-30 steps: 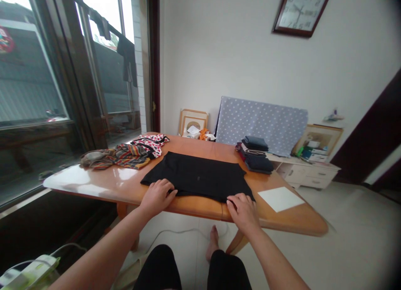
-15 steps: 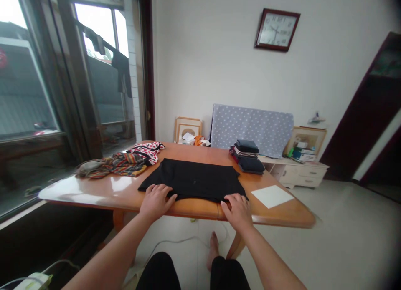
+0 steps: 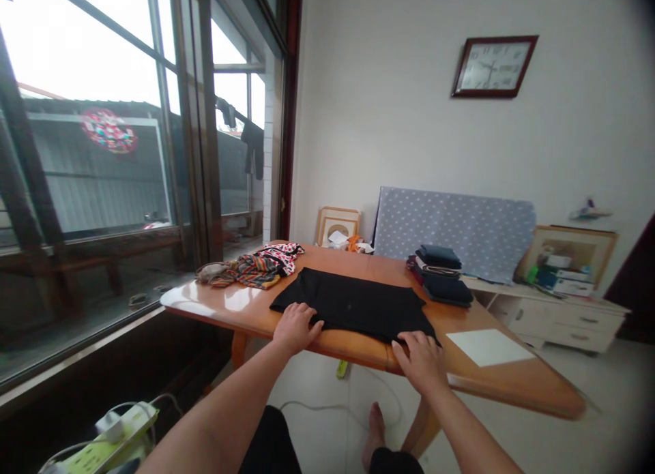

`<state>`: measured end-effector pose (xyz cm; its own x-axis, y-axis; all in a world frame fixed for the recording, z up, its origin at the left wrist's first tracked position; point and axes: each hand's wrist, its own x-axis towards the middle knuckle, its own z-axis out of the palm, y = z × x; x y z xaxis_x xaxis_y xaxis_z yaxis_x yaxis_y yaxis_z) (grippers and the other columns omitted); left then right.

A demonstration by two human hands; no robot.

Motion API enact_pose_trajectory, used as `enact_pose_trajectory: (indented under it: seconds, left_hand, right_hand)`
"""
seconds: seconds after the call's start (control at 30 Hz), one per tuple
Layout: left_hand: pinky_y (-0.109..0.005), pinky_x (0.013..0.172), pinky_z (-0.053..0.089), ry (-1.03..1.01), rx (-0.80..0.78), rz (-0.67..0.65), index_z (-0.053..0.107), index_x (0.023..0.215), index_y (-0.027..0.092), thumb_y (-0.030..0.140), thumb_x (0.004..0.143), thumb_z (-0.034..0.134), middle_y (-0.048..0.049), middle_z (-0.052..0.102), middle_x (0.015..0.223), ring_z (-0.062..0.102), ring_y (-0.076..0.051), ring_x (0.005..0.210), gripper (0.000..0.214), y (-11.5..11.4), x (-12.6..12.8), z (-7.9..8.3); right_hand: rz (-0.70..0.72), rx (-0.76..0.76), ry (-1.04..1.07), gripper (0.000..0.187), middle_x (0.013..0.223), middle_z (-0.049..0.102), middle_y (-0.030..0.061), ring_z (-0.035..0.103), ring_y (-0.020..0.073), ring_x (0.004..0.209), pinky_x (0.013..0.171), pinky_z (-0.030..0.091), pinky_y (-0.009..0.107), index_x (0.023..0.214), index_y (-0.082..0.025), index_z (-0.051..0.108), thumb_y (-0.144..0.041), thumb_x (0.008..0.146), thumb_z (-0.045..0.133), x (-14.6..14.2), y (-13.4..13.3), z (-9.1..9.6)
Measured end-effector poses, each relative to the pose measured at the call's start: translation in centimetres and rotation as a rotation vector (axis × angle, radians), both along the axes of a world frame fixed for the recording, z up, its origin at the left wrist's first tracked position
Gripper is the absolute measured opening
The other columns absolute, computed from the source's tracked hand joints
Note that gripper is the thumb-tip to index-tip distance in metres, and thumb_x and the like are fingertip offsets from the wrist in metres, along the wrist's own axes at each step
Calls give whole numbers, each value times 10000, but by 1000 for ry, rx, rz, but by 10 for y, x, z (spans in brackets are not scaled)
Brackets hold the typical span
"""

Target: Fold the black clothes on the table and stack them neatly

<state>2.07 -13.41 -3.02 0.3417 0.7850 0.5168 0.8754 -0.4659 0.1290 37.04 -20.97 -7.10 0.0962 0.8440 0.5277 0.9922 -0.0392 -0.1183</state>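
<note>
Black trousers (image 3: 271, 447) cover the legs of the person at the bottom of the view, and a bare foot (image 3: 375, 430) stands on the pale floor. At the lower left is a yellow-green power strip (image 3: 112, 436) with a white plug in it.

Further on is the wooden tabletop (image 3: 348, 344), and along its near edge both hands are placed. The left hand (image 3: 297, 329) is rather wide: its fingers lie on the near edge of a black garment (image 3: 358, 300), with the thumb set apart. The right hand (image 3: 420, 358) rests at the near right corner of this garment, also with the thumb apart and the fingers a little bent. The garment lies flat in the middle of the tabletop.

To its right is a white sheet (image 3: 488, 347). Behind this sheet stands a stack of folded clothes (image 3: 444, 291). To the left of the garment lies a loose heap of patterned clothes (image 3: 256, 269).

Beyond the tabletop there are a white cabinet (image 3: 555, 320) and a grey-blue dotted cloth (image 3: 450, 232). On the wall hangs a clock (image 3: 495, 66).
</note>
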Motion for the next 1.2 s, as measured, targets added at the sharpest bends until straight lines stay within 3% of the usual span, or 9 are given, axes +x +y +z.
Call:
enact_pose_trajectory:
  seconds: [0.13, 0.27, 0.4, 0.5, 0.67, 0.83, 1.03, 1.2]
  left_hand:
    - [-414, 1013, 399, -4, -49, 8, 697, 1105, 251, 534, 949, 491, -98, 638, 1069, 566, -272, 1079, 383, -1, 0, 1]
    - [-446, 1108, 329, 0, 12, 5, 688, 1128, 242, 533, 944, 499, -106, 617, 1209, 516, -291, 1192, 393, 1, 0, 0]
    - [-444, 1092, 338, 9, 2, 12, 671, 1169, 234, 541, 951, 480, -114, 622, 1219, 530, -294, 1181, 422, 5, 1, -3]
    - [-415, 1011, 393, 15, -46, 25, 667, 1149, 241, 567, 961, 443, -107, 643, 1120, 569, -280, 1106, 439, 5, 1, -6]
    - [-415, 1041, 373, -11, -48, 44, 649, 1203, 250, 636, 936, 452, -109, 639, 1220, 564, -287, 1169, 509, 11, 0, -4]
    - [-474, 1168, 226, -46, -63, 222, 568, 1356, 255, 624, 984, 321, -117, 525, 1485, 429, -295, 1394, 579, 28, -17, -2]
    - [-599, 1157, 158, 7, -180, 385, 636, 1221, 167, 631, 965, 308, -218, 582, 1397, 458, -353, 1371, 623, 37, -41, -12]
    - [-619, 1168, 108, -45, -165, 448, 566, 1349, 170, 631, 951, 334, -222, 488, 1500, 352, -378, 1447, 652, 36, -31, -14]
  right_hand:
    - [8, 48, -13, 317, 1095, 657, 102, 553, 280, 1015, 899, 371, 409, 1109, -257, 709, -460, 947, 527, -2, -1, -1]
    - [-9, 134, -41, 369, 1233, 629, 125, 522, 303, 1153, 1011, 328, 452, 1210, -233, 670, -443, 942, 529, -5, -2, -1]
    - [22, 70, -51, 358, 1225, 652, 102, 551, 273, 1152, 1096, 261, 480, 1217, -252, 673, -420, 959, 491, -5, -1, 0]
    - [-3, 62, -51, 405, 1277, 634, 111, 550, 281, 1176, 1103, 264, 481, 1284, -241, 643, -423, 957, 490, -4, 1, -2]
    - [26, 15, -61, 426, 1277, 649, 112, 569, 287, 1173, 1078, 313, 456, 1306, -237, 640, -420, 969, 456, 2, 8, -10]
    - [38, 12, -76, 450, 1266, 660, 114, 588, 295, 1148, 1042, 356, 434, 1303, -229, 647, -445, 968, 438, 7, 13, -15]
    - [32, 11, -81, 452, 1264, 660, 115, 597, 294, 1130, 1006, 384, 422, 1304, -232, 647, -440, 964, 435, 8, 13, -16]
    - [31, -6, -90, 461, 1279, 653, 114, 590, 298, 1139, 1005, 390, 423, 1307, -227, 644, -445, 966, 423, 8, 12, -15]
